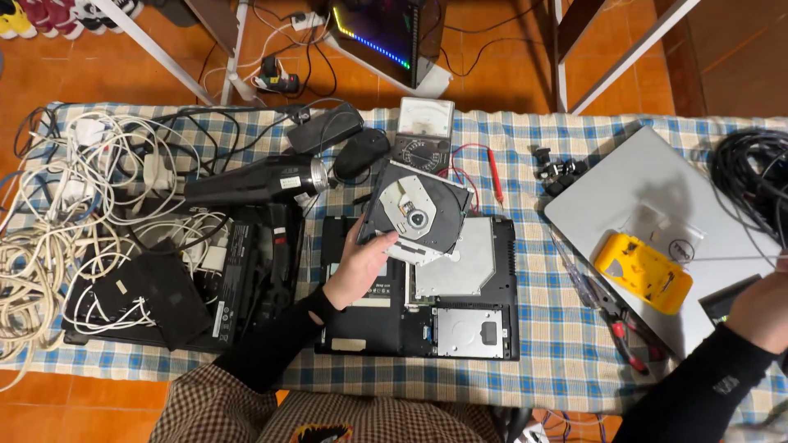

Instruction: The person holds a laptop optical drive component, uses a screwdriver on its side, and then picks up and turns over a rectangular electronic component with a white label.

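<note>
- Nearest the camera, both dark sleeves reach out over the near edge of the checked table [542,361], left one to the middle, right one to the far right corner.
- Left hand [359,267] is closed on the optical drive [419,213], fingers curled over its near left corner and thumb on top; the drive is lifted and tilted, spindle side up, so its face shows to the person.
- Most of the drive juts up and to the right of the grip, over the opened laptop base [419,287], near an empty silver bay.
- Right hand [763,308] sits at the table's right edge, partly out of frame; whether it grips anything cannot be told.
- It is beside a yellow tool [643,272] lying on a silver laptop [632,184].
- Cables [74,205] pile at the left edge.
</note>
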